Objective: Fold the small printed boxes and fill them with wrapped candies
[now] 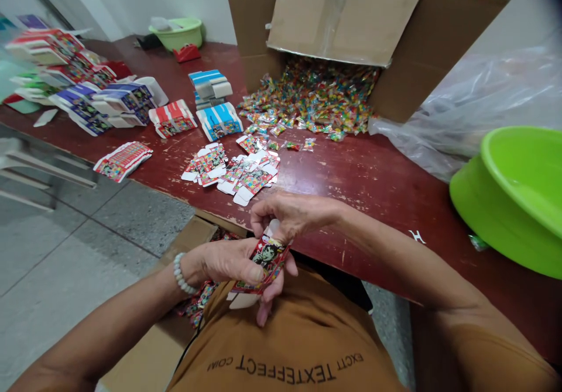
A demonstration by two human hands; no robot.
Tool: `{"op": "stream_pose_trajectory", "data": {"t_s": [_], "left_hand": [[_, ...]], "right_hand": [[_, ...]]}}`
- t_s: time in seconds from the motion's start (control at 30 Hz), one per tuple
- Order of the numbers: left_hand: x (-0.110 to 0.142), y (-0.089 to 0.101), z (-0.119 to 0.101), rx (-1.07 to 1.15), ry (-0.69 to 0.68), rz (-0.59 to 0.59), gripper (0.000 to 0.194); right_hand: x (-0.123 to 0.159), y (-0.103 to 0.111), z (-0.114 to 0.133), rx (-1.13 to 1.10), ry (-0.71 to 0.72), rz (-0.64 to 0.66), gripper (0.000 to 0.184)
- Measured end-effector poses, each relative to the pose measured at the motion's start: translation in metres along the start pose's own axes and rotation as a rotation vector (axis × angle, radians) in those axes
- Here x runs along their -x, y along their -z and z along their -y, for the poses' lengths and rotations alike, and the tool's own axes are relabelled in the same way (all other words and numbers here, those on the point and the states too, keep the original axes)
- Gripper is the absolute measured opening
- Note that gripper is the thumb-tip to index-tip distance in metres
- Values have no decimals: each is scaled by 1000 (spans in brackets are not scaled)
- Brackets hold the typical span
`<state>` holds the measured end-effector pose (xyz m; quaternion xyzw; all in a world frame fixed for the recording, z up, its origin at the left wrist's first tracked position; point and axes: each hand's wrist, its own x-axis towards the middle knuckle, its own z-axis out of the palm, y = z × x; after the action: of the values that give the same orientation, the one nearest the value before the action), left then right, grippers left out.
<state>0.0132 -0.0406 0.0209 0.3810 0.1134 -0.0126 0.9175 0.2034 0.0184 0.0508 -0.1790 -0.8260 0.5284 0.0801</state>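
My left hand (232, 263) grips a small red printed paper box (267, 258) close to my chest, thumb across its front. My right hand (290, 215) sits just above it, fingertips pinching the white flap at the box's top end. A pearl bracelet (180, 274) circles my left wrist. Both hands hover at the near edge of the dark red table (373, 175). Flat unfolded box blanks (232, 169) lie on the table just beyond my hands.
A tipped cardboard carton (351, 23) spills small wrapped candies (311, 96) at the back. Stacks of coloured folded boxes (88, 93) fill the left side. Green basins (518, 193) sit at the right, clear plastic bag (483, 99) behind. An open carton (188, 246) stands below the table edge.
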Motion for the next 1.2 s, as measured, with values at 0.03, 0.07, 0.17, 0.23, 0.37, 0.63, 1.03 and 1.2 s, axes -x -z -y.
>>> {"op": "stream_pose_trajectory", "data": {"t_s": [0.03, 0.07, 0.17, 0.23, 0.37, 0.63, 1.03, 1.2], "left_hand": [[-1, 0, 0, 31, 9, 6, 56], [-1, 0, -1, 54, 21, 8, 56], [-3, 1, -3, 96, 47, 7, 58], [-3, 1, -5, 121, 49, 3, 60], [-2, 0, -10, 146, 32, -86, 55], [4, 8, -26, -173, 53, -329, 32], [-11, 11, -7, -258, -304, -853, 31], [-17, 10, -6, -318, -443, -984, 29]], "right_hand": [[-1, 0, -3, -54, -1, 21, 18], [-2, -1, -6, -113, -2, 38, 21], [-7, -4, -14, -286, -3, 20, 37], [-10, -7, -19, -365, -4, -24, 42], [-12, -12, -26, -484, 15, -135, 42], [-6, -11, -32, -477, -23, -365, 49], [9, -34, -27, -692, -107, -774, 33], [-4, -64, -24, -696, -133, -886, 32]]}}
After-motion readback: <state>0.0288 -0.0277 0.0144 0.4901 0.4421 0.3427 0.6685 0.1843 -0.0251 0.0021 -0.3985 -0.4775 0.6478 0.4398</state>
